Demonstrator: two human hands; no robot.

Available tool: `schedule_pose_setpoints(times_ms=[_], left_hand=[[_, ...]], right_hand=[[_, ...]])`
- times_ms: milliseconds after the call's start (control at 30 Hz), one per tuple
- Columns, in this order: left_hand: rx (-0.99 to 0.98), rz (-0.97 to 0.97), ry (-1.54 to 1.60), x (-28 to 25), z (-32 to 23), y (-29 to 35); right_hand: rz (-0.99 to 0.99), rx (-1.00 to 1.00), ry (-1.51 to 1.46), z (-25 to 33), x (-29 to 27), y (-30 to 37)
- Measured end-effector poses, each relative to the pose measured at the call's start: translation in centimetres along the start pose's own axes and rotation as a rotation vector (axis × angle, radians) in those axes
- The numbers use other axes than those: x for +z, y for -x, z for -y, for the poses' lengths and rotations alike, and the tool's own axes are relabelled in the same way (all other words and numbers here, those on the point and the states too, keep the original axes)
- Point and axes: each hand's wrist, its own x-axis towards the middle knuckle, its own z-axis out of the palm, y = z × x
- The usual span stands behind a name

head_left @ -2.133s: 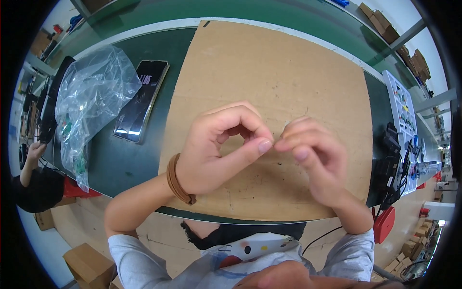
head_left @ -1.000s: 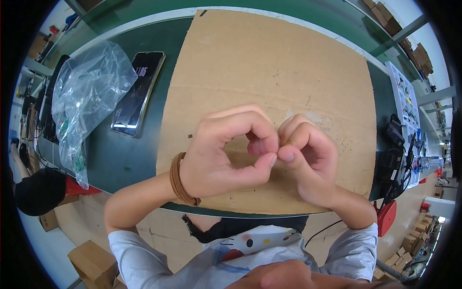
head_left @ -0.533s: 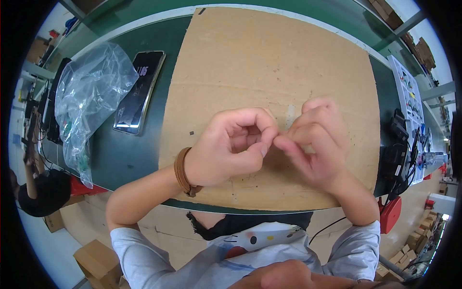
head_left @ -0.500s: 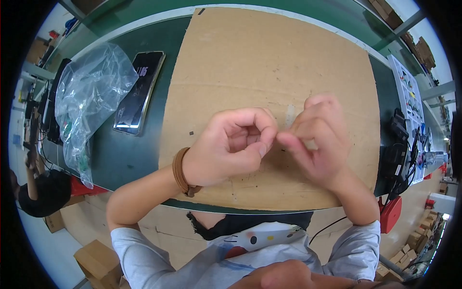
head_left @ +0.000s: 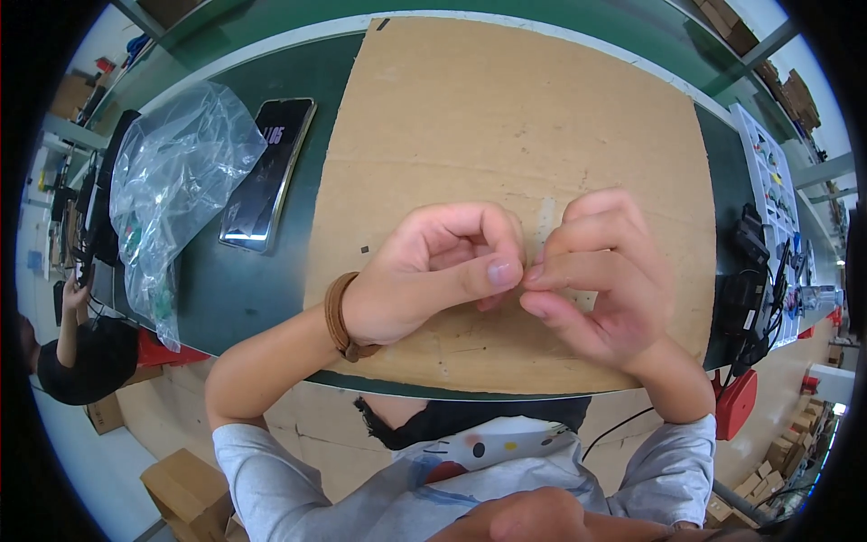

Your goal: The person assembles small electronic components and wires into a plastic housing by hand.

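Above the front half of a large cardboard sheet (head_left: 506, 108), my two hands meet fingertip to fingertip. My left hand (head_left: 442, 262), with a brown band at the wrist, pinches thumb against forefinger. Beside it, my right hand (head_left: 605, 280) has its thumb and forefinger close together at the same spot, the other fingers curled. Whatever lies between the fingertips is too small or too hidden to make out. A tiny dark square piece (head_left: 365, 249) rests on the cardboard to the left of my left hand.
Left of the cardboard lie a phone (head_left: 271, 181) and a crumpled clear plastic bag (head_left: 176, 172) on the green table. Black cables and adapters (head_left: 745, 289) sit at the right edge, near a white compartment tray (head_left: 768, 163). Another person (head_left: 86, 357) works at far left.
My right hand's fingers have come to my left fingertips and its forefinger has straightened. My left thumb has pressed up against the forefinger, closing the ring they made.
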Motion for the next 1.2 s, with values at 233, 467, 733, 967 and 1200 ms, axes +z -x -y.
schedule_pose_setpoints(times_ms=[233,467,733,967,1200], left_hand=[[0.036,-0.024,0.001,0.5,0.6,0.1],[0.129,-0.154,-0.113,1.8,1.7,0.6],[0.156,-0.085,-0.193,1.9,1.9,0.7],[0.1,-0.02,-0.061,1.4,1.1,0.3],[0.16,-0.027,-0.148,0.9,0.3,0.3]], right_hand=[[-0.057,-0.003,0.11,0.3,0.2,0.6],[-0.119,-0.147,0.337,0.7,0.6,0.9],[-0.041,-0.111,0.269,-1.1,-1.5,0.0],[0.056,0.008,-0.107,-0.4,-1.4,-0.5],[0.144,0.031,-0.157,0.5,-1.4,-0.7]])
